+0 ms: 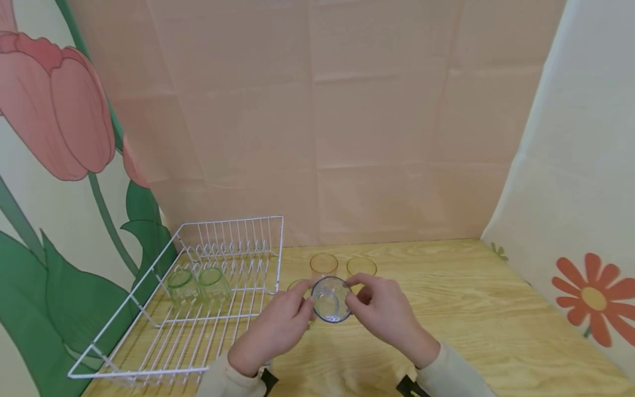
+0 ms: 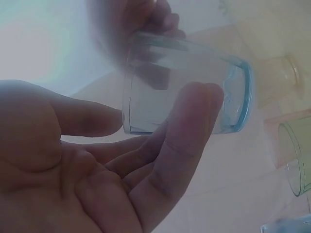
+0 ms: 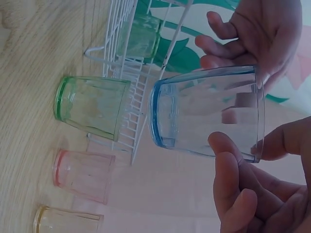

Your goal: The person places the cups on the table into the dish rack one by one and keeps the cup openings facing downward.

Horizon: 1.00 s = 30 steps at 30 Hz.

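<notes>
A clear drinking glass with a blue-tinted base (image 1: 331,302) is held up above the table between both hands, its mouth toward the head camera. My left hand (image 1: 278,322) grips its left side, thumb at the rim and a finger along the wall in the left wrist view. From the right, my right hand (image 1: 387,311) pinches the rim and wall between thumb and fingers. Behind the held glass stand a green glass (image 3: 92,106), a pink-orange glass (image 1: 323,264) and a yellow glass (image 1: 361,266). The left hand partly hides the green one in the head view.
A white wire dish rack (image 1: 280,242) stands to the left on the wood-grain table (image 1: 461,320). Inside it, two green glasses (image 1: 214,284) sit side by side. A pinkish sheet (image 1: 377,121) hangs behind the table, with flower-printed sheets at both sides.
</notes>
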### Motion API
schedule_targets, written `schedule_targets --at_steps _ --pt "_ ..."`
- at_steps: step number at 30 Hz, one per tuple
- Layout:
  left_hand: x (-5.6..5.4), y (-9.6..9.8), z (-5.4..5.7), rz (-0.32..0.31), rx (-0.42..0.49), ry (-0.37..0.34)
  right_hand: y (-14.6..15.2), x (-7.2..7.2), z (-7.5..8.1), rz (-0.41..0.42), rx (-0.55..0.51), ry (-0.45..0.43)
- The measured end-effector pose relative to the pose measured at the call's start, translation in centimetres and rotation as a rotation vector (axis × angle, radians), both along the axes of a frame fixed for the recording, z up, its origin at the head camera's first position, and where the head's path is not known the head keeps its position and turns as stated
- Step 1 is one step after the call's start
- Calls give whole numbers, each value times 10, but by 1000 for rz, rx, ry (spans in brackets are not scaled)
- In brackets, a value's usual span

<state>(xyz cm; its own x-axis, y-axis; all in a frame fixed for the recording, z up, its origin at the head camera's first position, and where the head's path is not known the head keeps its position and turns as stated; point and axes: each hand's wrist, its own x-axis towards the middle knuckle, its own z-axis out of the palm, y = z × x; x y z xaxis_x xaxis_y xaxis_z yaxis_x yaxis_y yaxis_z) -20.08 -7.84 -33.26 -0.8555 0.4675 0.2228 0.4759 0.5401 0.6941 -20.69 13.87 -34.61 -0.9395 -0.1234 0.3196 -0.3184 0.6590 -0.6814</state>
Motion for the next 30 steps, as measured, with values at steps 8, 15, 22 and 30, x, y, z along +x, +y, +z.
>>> schedule_targets --at_steps 8,15,22,30 --pt "2 2 1 4 -13 44 8 -6 1 82 -176 -78" --pt "4 1 -2 -20 -34 117 13 -11 -1 111 -221 -176" --pt "4 0 -3 -63 -32 101 15 -14 -3 76 -201 -241" --pt "1 -2 -4 -81 -49 91 15 -16 -3 63 -186 -265"
